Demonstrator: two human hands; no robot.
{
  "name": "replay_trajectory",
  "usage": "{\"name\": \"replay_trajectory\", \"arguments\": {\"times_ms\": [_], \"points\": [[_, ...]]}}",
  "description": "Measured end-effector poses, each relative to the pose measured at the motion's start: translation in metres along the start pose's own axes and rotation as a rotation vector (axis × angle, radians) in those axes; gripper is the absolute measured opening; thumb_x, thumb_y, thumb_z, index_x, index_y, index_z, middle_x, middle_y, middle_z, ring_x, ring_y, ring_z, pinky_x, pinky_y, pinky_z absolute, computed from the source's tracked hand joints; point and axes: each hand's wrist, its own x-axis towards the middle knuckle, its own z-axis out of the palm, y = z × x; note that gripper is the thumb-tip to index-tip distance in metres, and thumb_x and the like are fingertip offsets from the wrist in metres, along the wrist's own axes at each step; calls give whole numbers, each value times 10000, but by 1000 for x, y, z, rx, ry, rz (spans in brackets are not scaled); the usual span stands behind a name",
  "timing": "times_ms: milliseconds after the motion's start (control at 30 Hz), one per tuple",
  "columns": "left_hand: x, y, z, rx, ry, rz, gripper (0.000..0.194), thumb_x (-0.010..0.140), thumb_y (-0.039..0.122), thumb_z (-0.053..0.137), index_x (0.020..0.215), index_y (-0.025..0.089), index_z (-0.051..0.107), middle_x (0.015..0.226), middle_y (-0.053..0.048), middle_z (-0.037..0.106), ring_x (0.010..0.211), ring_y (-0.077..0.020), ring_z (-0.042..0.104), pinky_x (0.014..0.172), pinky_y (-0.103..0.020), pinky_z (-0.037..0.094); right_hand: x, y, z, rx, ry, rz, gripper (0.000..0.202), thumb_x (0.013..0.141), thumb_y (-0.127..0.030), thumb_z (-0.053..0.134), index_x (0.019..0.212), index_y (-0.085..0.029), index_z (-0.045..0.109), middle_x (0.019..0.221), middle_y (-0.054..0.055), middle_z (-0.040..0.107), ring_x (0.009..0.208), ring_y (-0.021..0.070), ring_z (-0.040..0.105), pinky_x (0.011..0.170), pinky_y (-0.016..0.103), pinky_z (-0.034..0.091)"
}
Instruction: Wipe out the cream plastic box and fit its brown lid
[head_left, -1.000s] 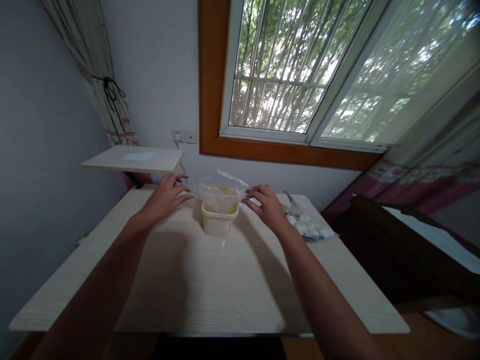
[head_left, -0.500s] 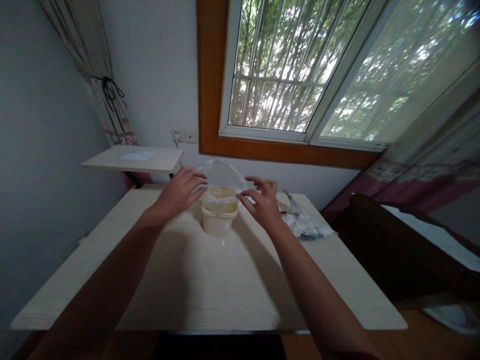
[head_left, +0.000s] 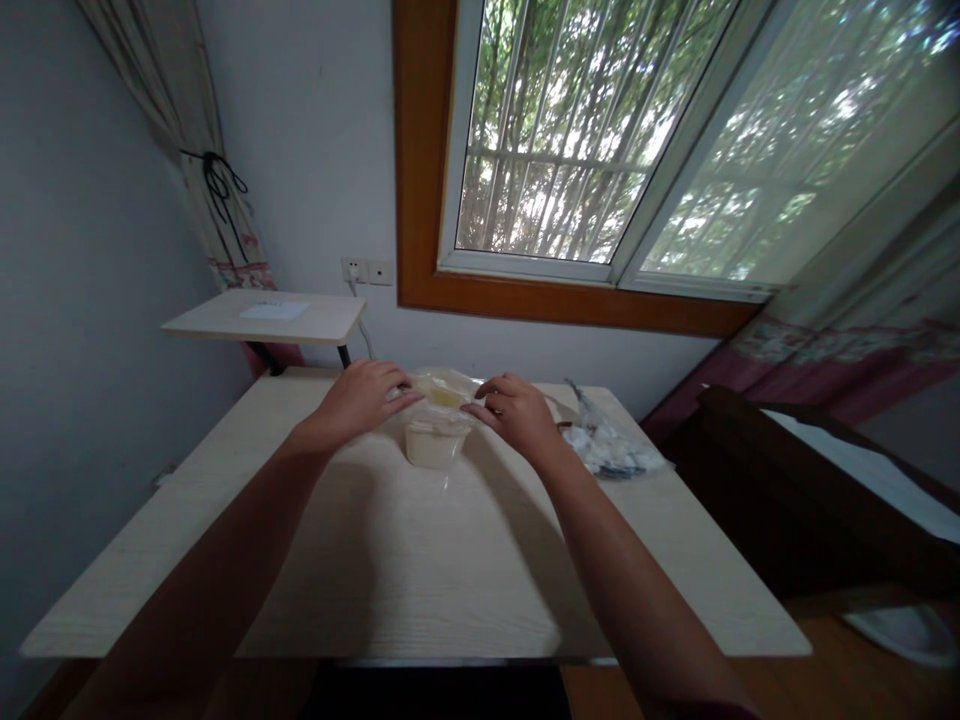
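Observation:
A small cream-coloured tub (head_left: 433, 450) stands upright on the table, with some yellow showing through its top. Over its mouth lies a clear plastic bag (head_left: 444, 380), its edge spread around the rim. On the tub's left side, my left hand (head_left: 365, 402) is closed on the bag's edge, thumb toward the rim. My right hand (head_left: 517, 412) pinches the edge on the opposite side with bent fingers. The film partly hides the rim, so I cannot tell how far the bag reaches down inside.
Right of the tub, a clear bag of white and dark items (head_left: 611, 448) lies on the pale table (head_left: 450, 570). A small raised shelf (head_left: 217, 318) with a paper stands at the back left. Behind are the wall and a window (head_left: 570, 150).
Both hands have come down and slightly inward at the tub's rim. The bag, which stood up above the tub, is now lowered and folded around its mouth.

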Motion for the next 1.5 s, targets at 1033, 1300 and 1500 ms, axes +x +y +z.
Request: {"name": "replay_trajectory", "arguments": {"times_ms": [1033, 1300, 1500], "points": [[-30, -11, 32, -301, -141, -147, 612, 713, 579, 736, 1206, 234, 623, 1223, -112, 678, 1111, -297, 645, 916, -387, 508, -31, 15, 25, 183, -128, -62, 326, 963, -449, 571, 853, -202, 754, 886, 70, 730, 873, 188, 661, 806, 302, 500], [-38, -8, 37, -344, -41, -212, 433, 994, 446, 337, 1238, 227, 620, 1217, -75, 688, 1124, -232, 630, 969, -393, 478, -44, 8, 32, 232, -50, 101, 394, 1032, -355, 424, 887, -203, 759, 1055, 90, 726, 1004, 206, 658, 913, 344, 497], [-23, -3, 57, -395, 174, -399, 311, 936, 422, 498, 1029, 211, 705, 1024, -69, 726, 917, -198, 650, 824, -324, 506, -43, 2, 41, 359, 9, 351, 407, 1021, -452, 412, 907, -196, 706, 849, 61, 720, 789, 189, 664, 742, 284, 478]]}}
